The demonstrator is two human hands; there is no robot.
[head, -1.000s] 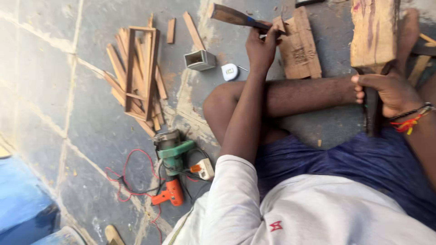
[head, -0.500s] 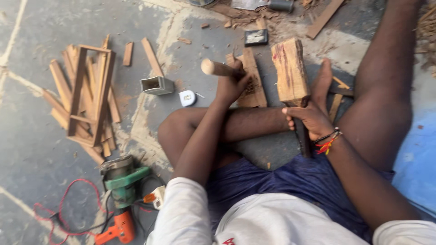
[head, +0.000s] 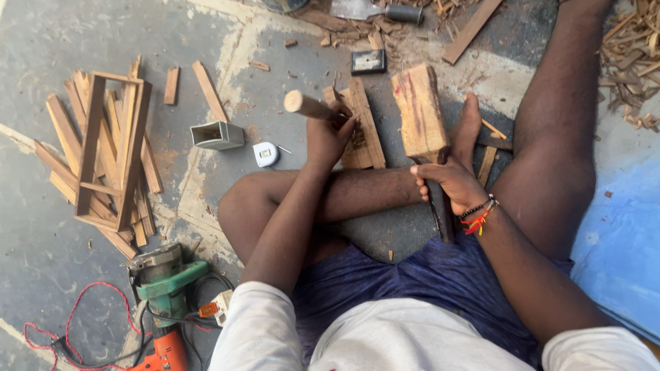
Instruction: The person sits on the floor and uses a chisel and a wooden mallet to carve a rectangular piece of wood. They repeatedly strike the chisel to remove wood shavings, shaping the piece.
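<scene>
Sitting on the concrete floor, a person works with both hands between their bent legs. The left hand has its grip clenched round a round wooden handle, which sticks up and to the left above a flat wooden board lying on the floor. The right hand is clenched round a dark tool whose shaft runs down below the fist; its upper end meets a thick wooden block that stands just beside the person's foot. Beaded bracelets circle the right wrist. Left of the board lie a small white tape measure and a short metal box section. Further left rests a pile of wooden slats, and below it a green power saw beside an orange drill.
</scene>
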